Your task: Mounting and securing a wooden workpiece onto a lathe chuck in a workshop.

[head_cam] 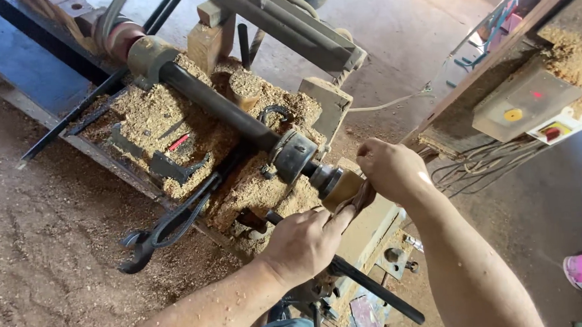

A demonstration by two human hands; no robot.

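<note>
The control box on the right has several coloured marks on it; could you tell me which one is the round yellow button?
It is the button near the middle of the grey control box. It alone is round and yellow; the marks above it and on the white part to its lower right are red.

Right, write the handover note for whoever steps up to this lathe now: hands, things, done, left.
Left hand: closed on a long dark-handled turning tool, thumb toward the workpiece.
Right hand: gripping over the tool's front end at the small wooden workpiece.
Workpiece sits mounted on the lathe spindle.
Done: sawdust heaped over the lathe bed, so cutting has happened.
Left: cannot tell how far the shaping is.
</note>
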